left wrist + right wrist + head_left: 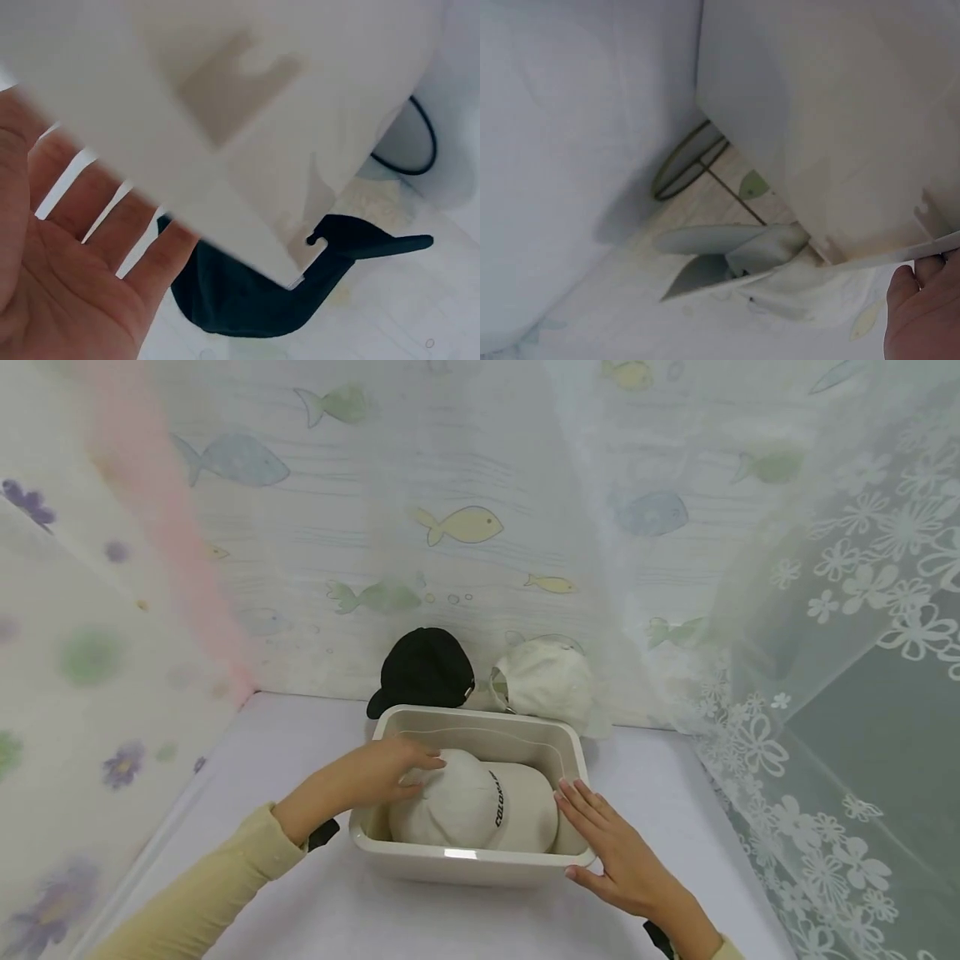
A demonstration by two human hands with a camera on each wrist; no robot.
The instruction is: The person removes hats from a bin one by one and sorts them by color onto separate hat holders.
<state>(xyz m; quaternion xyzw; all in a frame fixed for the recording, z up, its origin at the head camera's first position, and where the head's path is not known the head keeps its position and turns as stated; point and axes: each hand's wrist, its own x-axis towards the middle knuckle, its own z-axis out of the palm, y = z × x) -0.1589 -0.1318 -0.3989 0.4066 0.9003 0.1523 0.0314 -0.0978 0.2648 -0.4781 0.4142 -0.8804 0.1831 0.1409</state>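
An off-white plastic bin [472,870] stands on the white table, holding a cream baseball cap [453,802] with dark lettering near its brim. The cap's brim points right. My left hand [386,772] reaches over the bin's left rim, its loosely bent fingertips against the cap's crown. In the left wrist view, that hand [82,277] shows its palm, with the fingers spread behind the bin's edge. My right hand [615,852] lies with straight fingers along the bin's right rim. Only part of it [926,307] appears in the right wrist view, beside the bin's outer wall [855,135].
Behind the bin sit a black cap [426,670] on the left and a white cap [547,681] on the right. A wire stand [735,195] shows by the white cap. Printed curtains [300,560] hang at the back and both sides of the table [300,877].
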